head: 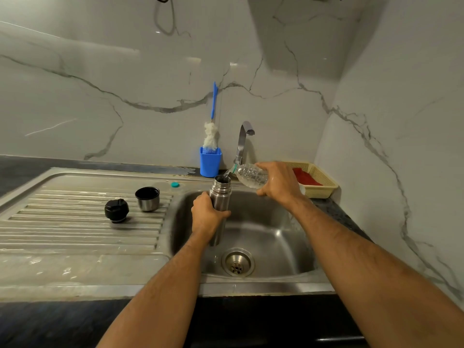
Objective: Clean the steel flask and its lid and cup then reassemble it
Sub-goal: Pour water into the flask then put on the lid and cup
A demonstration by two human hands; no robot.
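Lower frame: my two forearms, reaching up over the dark table edge (251, 320). Centre: left hand (207, 217), fingers wrapped round the steel flask (221, 197), held upright above the sink (288, 247). Right of centre: right hand (277, 183) gripping a clear plastic bottle (249, 175), tilted, its neck at the flask's open mouth, water pouring in. Left, on the drainboard (75, 229): black lid (116, 210), steel cup (147, 198) beside it, apart. Behind the sink: blue holder (210, 165) with bottle brush (212, 126), tap (243, 139), yellow basket (320, 180).
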